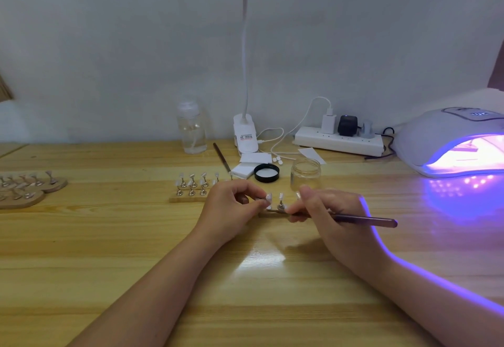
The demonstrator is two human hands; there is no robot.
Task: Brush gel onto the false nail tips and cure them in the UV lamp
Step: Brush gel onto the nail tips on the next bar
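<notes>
Pale wall backs the wooden counter (109, 251). Near its middle, the left hand (231, 205) pinches a false nail tip (269, 197) on a small stand; the strip beneath is mostly hidden. The right hand (327, 210) grips a brush (365, 220), bristles unseen. An open jar (305, 173) looks clear inside. At the right edge, the glowing UV lamp (441, 139) is cut off.

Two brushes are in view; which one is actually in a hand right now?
The dark-handled brush near the table's front, gripped by the right hand, handle pointing right toward the UV lamp. The other brush lies untouched further back beside the black lid.
</notes>
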